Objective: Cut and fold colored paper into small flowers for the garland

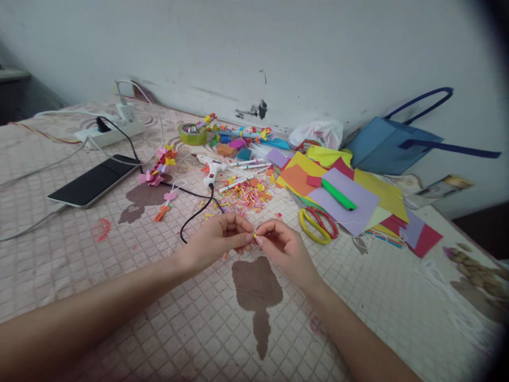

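My left hand (pixel 222 237) and my right hand (pixel 283 245) meet over the table, fingertips pinched together around a tiny yellow piece (pixel 255 235). Its exact kind is too small to make out. Just beyond the hands lies a heap of small coloured paper scraps (pixel 248 195). A white glue gun (pixel 211 168) rests behind the left hand, with its black cord looping toward that wrist. To the right of my right hand are scissors with yellow and red handles (pixel 318 225).
Coloured foam or paper sheets (pixel 350 196) with a green cutter (pixel 339 194) spread at the right, before a blue bag (pixel 393 143). At the left are a phone (pixel 95 180), a power strip (pixel 115 132) and a flower string (pixel 159 167). Green tape (pixel 193 135) stands behind.
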A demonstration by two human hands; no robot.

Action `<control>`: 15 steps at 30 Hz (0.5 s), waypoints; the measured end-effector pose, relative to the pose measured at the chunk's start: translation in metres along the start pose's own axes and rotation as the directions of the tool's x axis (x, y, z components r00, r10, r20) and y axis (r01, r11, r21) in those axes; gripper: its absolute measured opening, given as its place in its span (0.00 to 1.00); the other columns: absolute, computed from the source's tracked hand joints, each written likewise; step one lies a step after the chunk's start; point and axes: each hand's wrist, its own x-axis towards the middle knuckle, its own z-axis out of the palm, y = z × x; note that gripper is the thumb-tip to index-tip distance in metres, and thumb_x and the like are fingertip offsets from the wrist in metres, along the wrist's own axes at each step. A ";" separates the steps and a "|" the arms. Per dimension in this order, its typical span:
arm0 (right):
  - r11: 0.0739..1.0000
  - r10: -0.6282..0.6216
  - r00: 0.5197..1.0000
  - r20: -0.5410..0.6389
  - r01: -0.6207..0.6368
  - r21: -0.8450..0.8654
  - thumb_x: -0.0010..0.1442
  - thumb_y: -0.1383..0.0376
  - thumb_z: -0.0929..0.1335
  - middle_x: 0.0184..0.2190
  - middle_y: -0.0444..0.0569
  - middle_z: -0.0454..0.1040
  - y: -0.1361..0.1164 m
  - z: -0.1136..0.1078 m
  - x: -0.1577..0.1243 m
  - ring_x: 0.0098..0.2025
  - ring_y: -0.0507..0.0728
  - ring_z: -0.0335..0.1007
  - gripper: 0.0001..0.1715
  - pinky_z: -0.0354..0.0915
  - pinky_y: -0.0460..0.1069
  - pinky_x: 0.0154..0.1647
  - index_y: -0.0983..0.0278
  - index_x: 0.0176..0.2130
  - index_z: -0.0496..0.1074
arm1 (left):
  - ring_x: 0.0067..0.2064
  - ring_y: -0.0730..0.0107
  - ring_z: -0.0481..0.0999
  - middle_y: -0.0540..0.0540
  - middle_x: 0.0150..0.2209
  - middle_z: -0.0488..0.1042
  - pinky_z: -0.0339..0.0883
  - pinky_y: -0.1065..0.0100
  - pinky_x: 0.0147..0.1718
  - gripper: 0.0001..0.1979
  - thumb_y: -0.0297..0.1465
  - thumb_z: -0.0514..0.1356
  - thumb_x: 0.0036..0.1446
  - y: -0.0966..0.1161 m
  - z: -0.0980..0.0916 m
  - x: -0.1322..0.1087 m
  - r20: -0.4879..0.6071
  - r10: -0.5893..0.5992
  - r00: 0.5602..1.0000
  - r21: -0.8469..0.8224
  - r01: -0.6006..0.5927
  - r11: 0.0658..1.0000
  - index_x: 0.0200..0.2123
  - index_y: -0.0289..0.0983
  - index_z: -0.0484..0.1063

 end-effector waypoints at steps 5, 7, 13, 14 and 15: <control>1.000 0.027 0.999 -0.018 -0.027 -0.010 0.57 0.66 0.65 0.29 0.45 0.69 -0.001 -0.001 0.000 0.31 0.51 0.65 0.03 0.62 0.47 0.32 0.63 0.33 0.68 | 0.27 0.77 0.71 0.49 0.26 0.73 0.65 0.74 0.28 0.10 0.31 0.62 0.51 0.000 -0.001 0.000 0.014 0.014 1.000 0.047 -0.015 0.999 0.35 0.32 0.69; 0.999 0.045 0.999 -0.027 -0.045 -0.001 0.57 0.65 0.65 0.29 0.45 0.69 -0.001 -0.001 0.000 0.30 0.51 0.65 0.03 0.62 0.47 0.31 0.63 0.33 0.68 | 0.27 0.76 0.72 0.48 0.26 0.74 0.65 0.73 0.28 0.10 0.32 0.61 0.52 0.001 -0.001 0.000 0.024 0.014 1.000 0.086 -0.016 0.996 0.35 0.31 0.69; 0.998 0.064 0.997 -0.042 -0.065 -0.022 0.56 0.65 0.66 0.29 0.45 0.70 -0.002 -0.001 0.000 0.29 0.51 0.64 0.03 0.62 0.47 0.30 0.63 0.33 0.68 | 0.28 0.73 0.74 0.47 0.27 0.74 0.68 0.72 0.28 0.09 0.32 0.60 0.53 0.004 0.002 -0.004 0.004 0.098 0.995 0.244 -0.096 0.965 0.33 0.32 0.71; 0.997 0.064 0.997 -0.045 -0.065 -0.028 0.56 0.65 0.66 0.28 0.44 0.69 -0.002 -0.001 0.000 0.29 0.51 0.64 0.03 0.62 0.47 0.30 0.63 0.33 0.68 | 0.28 0.72 0.74 0.46 0.27 0.74 0.68 0.72 0.29 0.08 0.32 0.59 0.53 0.005 0.002 -0.005 -0.003 0.111 0.994 0.283 -0.106 0.953 0.33 0.32 0.71; 0.997 0.063 0.997 -0.046 -0.065 -0.034 0.56 0.65 0.66 0.28 0.44 0.69 -0.003 -0.001 0.000 0.29 0.51 0.64 0.03 0.61 0.47 0.30 0.63 0.33 0.68 | 0.29 0.72 0.74 0.46 0.27 0.74 0.68 0.72 0.29 0.08 0.32 0.59 0.53 0.005 0.003 -0.007 -0.010 0.124 0.992 0.326 -0.114 0.938 0.33 0.32 0.71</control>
